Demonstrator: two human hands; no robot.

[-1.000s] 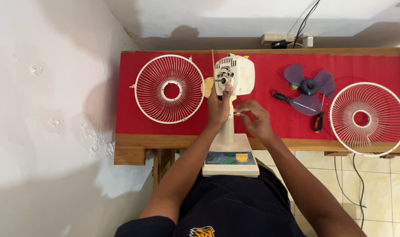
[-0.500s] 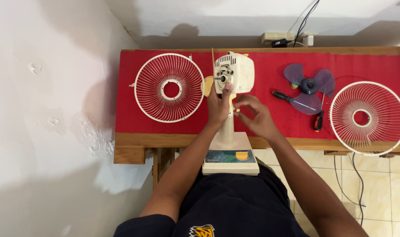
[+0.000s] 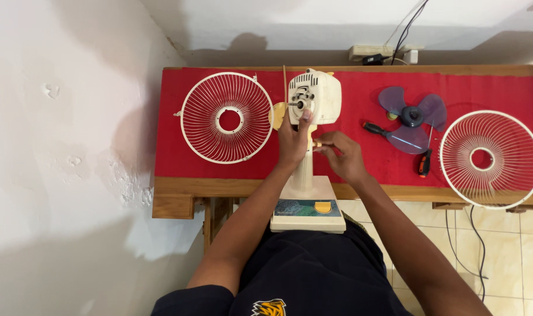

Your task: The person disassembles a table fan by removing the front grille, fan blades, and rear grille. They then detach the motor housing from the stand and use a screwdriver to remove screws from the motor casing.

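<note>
A cream desk fan without its blade lies on its back on a red-covered table (image 3: 360,164), with its motor head (image 3: 316,96) at the far side and its base (image 3: 308,206) at my lap. My left hand (image 3: 292,140) rests on the fan's neck, fingertips up against the motor front. My right hand (image 3: 342,155) sits just right of the neck and pinches a small cream part (image 3: 317,144) between thumb and fingers.
A white wire fan guard (image 3: 226,117) lies to the left, another guard (image 3: 491,158) to the right. A purple three-blade propeller (image 3: 412,117), a black-handled screwdriver (image 3: 376,129) and a smaller orange-tipped tool (image 3: 424,162) lie between. A power strip (image 3: 377,54) sits by the wall.
My right hand has drawn slightly back from the neck with the small part; my left hand stays on the motor front.
</note>
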